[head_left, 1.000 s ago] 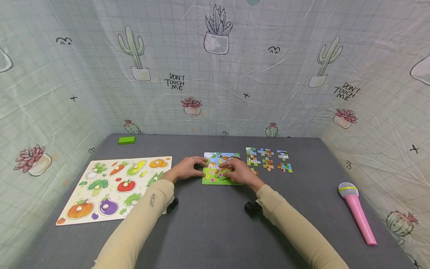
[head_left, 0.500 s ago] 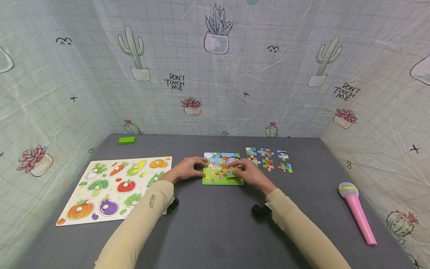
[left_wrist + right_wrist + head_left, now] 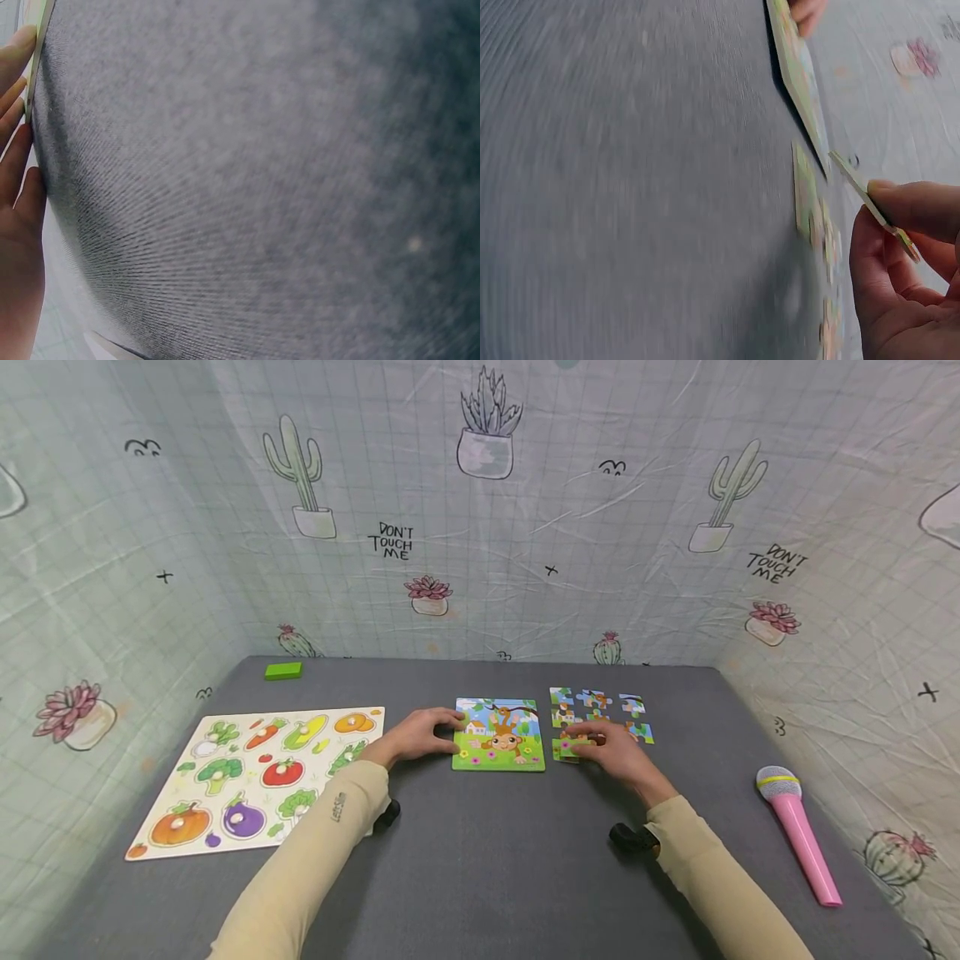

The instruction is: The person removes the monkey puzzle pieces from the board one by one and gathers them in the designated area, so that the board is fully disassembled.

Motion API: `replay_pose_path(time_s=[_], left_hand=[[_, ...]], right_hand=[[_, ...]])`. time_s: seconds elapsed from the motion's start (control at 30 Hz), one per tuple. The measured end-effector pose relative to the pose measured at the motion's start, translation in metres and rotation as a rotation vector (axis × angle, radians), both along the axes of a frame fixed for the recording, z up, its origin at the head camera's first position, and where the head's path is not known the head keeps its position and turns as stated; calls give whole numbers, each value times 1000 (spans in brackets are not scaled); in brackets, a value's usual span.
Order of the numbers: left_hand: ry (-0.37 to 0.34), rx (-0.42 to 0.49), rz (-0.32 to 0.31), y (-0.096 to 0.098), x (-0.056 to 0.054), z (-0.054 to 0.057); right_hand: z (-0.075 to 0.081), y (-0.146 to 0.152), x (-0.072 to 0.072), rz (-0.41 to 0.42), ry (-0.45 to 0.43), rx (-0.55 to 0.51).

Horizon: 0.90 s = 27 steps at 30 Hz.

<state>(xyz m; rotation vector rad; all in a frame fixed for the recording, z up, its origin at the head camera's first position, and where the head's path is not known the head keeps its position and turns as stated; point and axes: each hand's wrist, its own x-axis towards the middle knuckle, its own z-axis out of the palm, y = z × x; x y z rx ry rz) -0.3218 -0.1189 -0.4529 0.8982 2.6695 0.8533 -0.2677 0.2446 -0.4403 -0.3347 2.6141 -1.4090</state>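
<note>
A square jigsaw puzzle board [image 3: 498,735] with a monkey picture lies in the middle of the table. My left hand [image 3: 422,734] touches its left edge, thumb near the lower part and fingers higher up; in the left wrist view those fingers [image 3: 13,169] look fairly straight. Right of the board, my right hand [image 3: 618,753] pinches a flat green puzzle piece [image 3: 576,746] between thumb and fingers. The right wrist view shows this piece [image 3: 866,199] tilted and raised over the loose puzzle pieces [image 3: 592,699], which lie in rows, some hidden by the hand.
On the left lies a white vegetable peg board [image 3: 258,781], partly under the left forearm. A green block [image 3: 283,671] sits at the back left. A pink toy microphone [image 3: 798,839] lies far right. A patterned cloth [image 3: 480,543] encloses the table's back and sides.
My right hand has moved right, carrying the puzzle piece from over the board to above the loose pieces, uncovering the monkey picture. My left hand has stayed at the board's edge.
</note>
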Motion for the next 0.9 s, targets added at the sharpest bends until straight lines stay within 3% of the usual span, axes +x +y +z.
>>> replay_pose_path(time_s=[0.33,0.67,0.9], left_hand=[[-17,-5,5,-1,1,4],[-30,-15,8,0,1,5],[-41,-23,8,2,2,8]], right_hand=[[2,33,-4,-71,-61,26],[0,49,-5,16,-121,42],[-2,49,-5,15,-28,178]])
